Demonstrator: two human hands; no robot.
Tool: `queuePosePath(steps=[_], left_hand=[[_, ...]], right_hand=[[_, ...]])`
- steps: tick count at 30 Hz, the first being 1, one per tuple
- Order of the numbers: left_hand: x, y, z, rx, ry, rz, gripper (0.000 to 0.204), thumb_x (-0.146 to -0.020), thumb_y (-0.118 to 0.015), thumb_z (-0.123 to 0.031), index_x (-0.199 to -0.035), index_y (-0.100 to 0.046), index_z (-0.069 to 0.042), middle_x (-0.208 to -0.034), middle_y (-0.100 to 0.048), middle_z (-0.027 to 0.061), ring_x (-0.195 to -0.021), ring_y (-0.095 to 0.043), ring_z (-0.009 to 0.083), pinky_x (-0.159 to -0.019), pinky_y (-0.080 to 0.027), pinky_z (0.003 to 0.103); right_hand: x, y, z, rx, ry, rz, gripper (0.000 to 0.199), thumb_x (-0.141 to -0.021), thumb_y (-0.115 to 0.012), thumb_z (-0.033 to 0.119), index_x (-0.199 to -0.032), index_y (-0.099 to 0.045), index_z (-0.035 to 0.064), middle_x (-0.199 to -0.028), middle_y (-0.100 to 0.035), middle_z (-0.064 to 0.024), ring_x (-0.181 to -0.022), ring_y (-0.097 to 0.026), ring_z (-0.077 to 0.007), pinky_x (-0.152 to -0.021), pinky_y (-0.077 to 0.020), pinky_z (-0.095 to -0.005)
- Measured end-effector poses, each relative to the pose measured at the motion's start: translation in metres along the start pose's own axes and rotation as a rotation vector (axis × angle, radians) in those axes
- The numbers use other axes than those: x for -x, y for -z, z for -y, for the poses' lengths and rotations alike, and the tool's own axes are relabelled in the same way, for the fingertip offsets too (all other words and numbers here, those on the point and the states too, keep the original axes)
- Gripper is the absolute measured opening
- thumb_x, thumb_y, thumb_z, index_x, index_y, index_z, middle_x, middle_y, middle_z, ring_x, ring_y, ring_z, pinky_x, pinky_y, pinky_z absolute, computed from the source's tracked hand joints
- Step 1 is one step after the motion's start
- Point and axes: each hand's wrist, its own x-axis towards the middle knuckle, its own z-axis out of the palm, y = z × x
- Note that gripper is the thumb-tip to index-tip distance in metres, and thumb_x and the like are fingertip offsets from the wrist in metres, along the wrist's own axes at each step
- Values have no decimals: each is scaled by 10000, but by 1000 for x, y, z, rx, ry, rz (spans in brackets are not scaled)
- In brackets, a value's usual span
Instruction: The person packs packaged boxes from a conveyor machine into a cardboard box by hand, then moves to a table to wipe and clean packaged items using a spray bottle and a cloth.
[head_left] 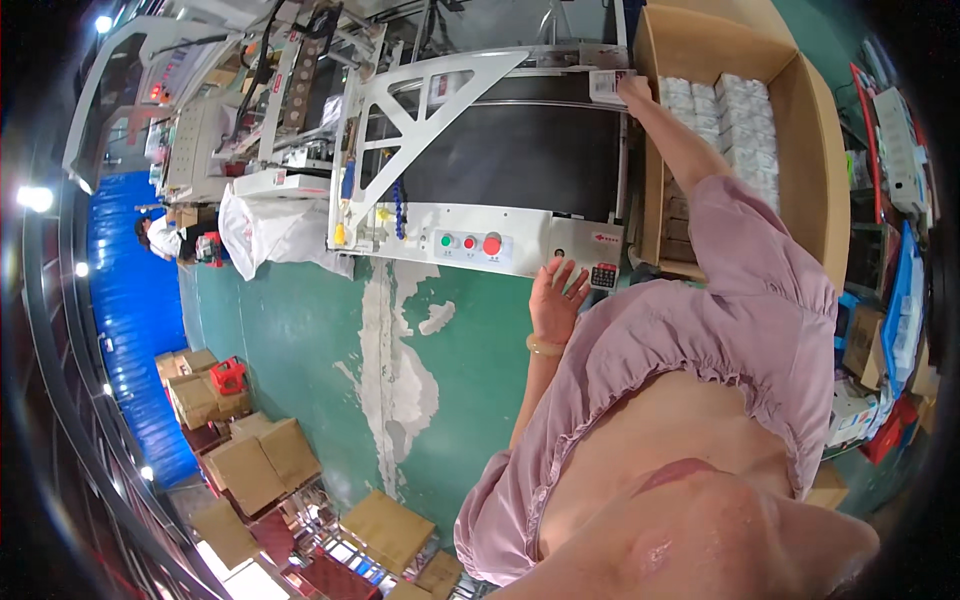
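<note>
My right hand (634, 92) reaches to the far end of a black conveyor belt (490, 150), its fingers closed on the edge of a small white printed pack (606, 86). That pack lies at the belt's right end. Another small pack (452, 86) sits farther left on the belt, partly behind a white slotted guard arm (420, 125). My left hand (556, 300), a pale bangle on its wrist, is open with fingers apart, close to the machine's front panel (525, 245). It holds nothing.
Right of the belt stands an open carton (815, 160) with stacked, wrapped white packs (745, 130) inside. Green and red buttons (468, 242) sit on the panel. Cardboard boxes (250, 470) are piled at lower left. A person (165, 235) is at the far left.
</note>
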Motion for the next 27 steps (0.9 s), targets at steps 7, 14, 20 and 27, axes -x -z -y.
queuePosePath(steps=[7, 14, 20, 27], left_hand=[[-36, -36, 21, -210, 178, 214, 408, -900, -462, -368, -1213, -438, -107, -1209, -462, 100, -1112, -476, 284, -913, -401, 384], [-113, -128, 137, -447, 542, 265, 447, -883, -494, -411, -1223, -440, -125, -1088, -498, 100, -945, -526, 259, -891, -407, 378], [-214, -132, 288, -846, 804, -93, 513, -874, -462, -482, -1264, -416, -152, -1146, -478, 59, -987, -466, 218, -849, -384, 381], [-282, -95, 370, -1306, 678, 90, 489, -908, -355, -362, -1338, -307, -134, -1274, -389, 53, -1111, -372, 210, -926, -321, 337]], right_hand=[[1, 32, -19, 201, 481, 167, 409, -852, -481, 355, -1003, -608, -4, -998, -614, -218, -972, -578, -353, -821, -455, -421], [32, 166, -143, 186, 1108, -169, 388, -763, -631, 228, -1100, -574, 46, -1040, -595, -170, -1018, -523, -343, -853, -429, -419], [-74, 261, -285, 588, 453, -275, 450, -721, -667, 318, -1070, -578, 49, -984, -617, -167, -928, -570, -335, -824, -428, -431], [-100, 199, -282, 819, 373, -427, 796, -666, -679, 454, -1220, -389, -39, -1136, -516, -189, -1029, -476, -355, -858, -375, -446]])
